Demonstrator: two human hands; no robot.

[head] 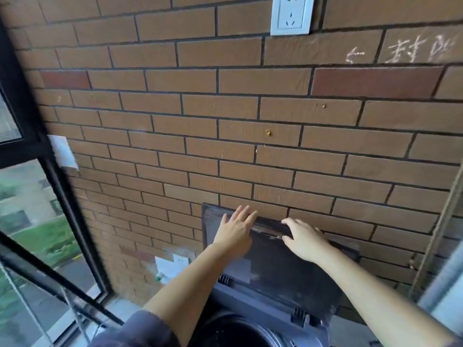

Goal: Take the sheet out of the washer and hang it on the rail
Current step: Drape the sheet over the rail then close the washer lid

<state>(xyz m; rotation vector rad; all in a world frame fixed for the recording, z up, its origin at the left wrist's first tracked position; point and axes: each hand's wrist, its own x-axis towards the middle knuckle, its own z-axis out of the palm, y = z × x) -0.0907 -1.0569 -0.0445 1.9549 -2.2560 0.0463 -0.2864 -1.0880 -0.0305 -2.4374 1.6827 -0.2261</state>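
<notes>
Fingers (246, 213) straight, left hand (234, 232) presses dark folding plastic washer lid (275, 266); right hand (304, 240) grips its edge; push fully upright.

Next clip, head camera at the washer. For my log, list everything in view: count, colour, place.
washer lid: one, dark grey, raised against the wall
washer tub: one, black opening, bottom centre; no sheet shows
brick wall: one, brown, fills the view
upper socket: one, white, top of the wall
lower socket: one, white, low on the wall, left of the lid
chalk writing: white, top right
paper: one, white, on the wall by the window
window frame: black, left side
pipe: one, grey-brown, right edge
sleeve: one, dark blue-grey, bottom edge
left hand: flat on the lid, fingers straight
right hand: on the lid's fold; grip unclear
</notes>
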